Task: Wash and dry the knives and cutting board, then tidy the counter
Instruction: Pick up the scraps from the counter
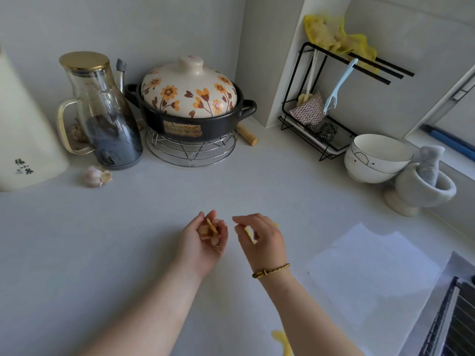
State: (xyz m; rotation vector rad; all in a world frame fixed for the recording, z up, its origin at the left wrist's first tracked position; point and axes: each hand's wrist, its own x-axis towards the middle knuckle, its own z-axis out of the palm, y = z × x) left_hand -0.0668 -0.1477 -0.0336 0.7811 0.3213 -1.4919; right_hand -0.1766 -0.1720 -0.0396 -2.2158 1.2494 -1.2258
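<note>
A: Where are the knives and board?
B: Not in view, maybe washed already. Left hand (205,237) cups scraps (209,228); right hand (264,236) fingers (240,220) pinch a peel (249,233). A second peel (281,340) waits at six o'clock on the surface (123,227).

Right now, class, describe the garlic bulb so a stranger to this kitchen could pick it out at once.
Find the black casserole pot with the flowered cream lid at the back wall, then the tall glass jug with the gold lid to its left. Just in front of that jug lies the whitish garlic bulb, small, round and papery-skinned, unlike the tall vessels around it.
</note>
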